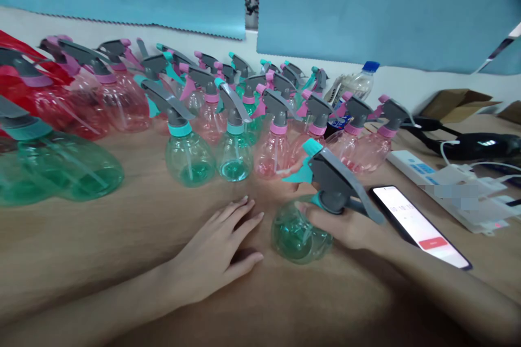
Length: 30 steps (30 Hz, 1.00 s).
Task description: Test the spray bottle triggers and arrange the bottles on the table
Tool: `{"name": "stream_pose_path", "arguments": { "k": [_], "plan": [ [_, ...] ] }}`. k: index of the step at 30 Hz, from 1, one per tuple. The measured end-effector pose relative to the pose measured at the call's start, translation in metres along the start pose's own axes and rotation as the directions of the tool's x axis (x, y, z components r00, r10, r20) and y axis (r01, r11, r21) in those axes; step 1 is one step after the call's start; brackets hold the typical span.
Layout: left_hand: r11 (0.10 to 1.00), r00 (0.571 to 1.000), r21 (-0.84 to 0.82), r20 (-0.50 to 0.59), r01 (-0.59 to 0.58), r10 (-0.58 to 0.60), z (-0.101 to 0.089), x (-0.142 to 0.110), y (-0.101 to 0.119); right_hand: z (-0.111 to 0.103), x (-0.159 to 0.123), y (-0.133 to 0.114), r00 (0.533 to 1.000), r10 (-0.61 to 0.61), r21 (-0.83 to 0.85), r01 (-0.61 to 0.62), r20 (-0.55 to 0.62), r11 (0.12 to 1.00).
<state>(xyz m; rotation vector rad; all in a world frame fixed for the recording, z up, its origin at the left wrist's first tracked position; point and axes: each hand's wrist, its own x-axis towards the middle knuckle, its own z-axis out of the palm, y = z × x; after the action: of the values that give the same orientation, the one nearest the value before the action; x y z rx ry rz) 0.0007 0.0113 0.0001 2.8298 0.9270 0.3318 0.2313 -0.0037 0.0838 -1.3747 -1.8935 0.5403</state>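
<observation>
My right hand [345,225] is closed around the neck of a green spray bottle [299,238] with a grey and turquoise trigger head. The bottle leans, its nozzle pointing up and to the left; whether its base touches the table is unclear. Palm down on the wooden table [134,238], my left hand [228,241] lies flat with fingers spread, just left of that bottle and holding nothing. Beyond my fingertips stand two green spray bottles [189,157] with turquoise collars. A pink spray bottle [273,152] is beside them.
Several pink and green spray bottles [122,97] crowd the back and left. Two green ones [77,168] stand near left. At right are a phone [419,222] showing a timer, a white power strip [443,190] with cables, a black object [484,143] and a cardboard box [458,103].
</observation>
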Motion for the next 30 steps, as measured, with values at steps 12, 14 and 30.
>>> {"name": "stream_pose_path", "arguments": {
  "k": [12, 14, 30],
  "plan": [
    [1.000, 0.999, 0.018, 0.034, -0.003, 0.002, -0.003, 0.003, 0.003, 0.002, 0.004, -0.005, 0.997, -0.050, 0.199, 0.038, 0.055, 0.979],
    [1.000, 0.999, 0.022, 0.032, -0.001, 0.000, -0.003, 0.003, 0.003, 0.002, 0.003, -0.001, 0.997, -0.069, 0.186, 0.061, 0.040, 0.981],
    [0.999, 1.000, 0.023, 0.019, -0.023, 0.022, -0.002, 0.003, 0.002, 0.001, 0.004, 0.002, 0.973, -0.230, 0.135, 0.224, 0.028, 0.965]
  ]
}}
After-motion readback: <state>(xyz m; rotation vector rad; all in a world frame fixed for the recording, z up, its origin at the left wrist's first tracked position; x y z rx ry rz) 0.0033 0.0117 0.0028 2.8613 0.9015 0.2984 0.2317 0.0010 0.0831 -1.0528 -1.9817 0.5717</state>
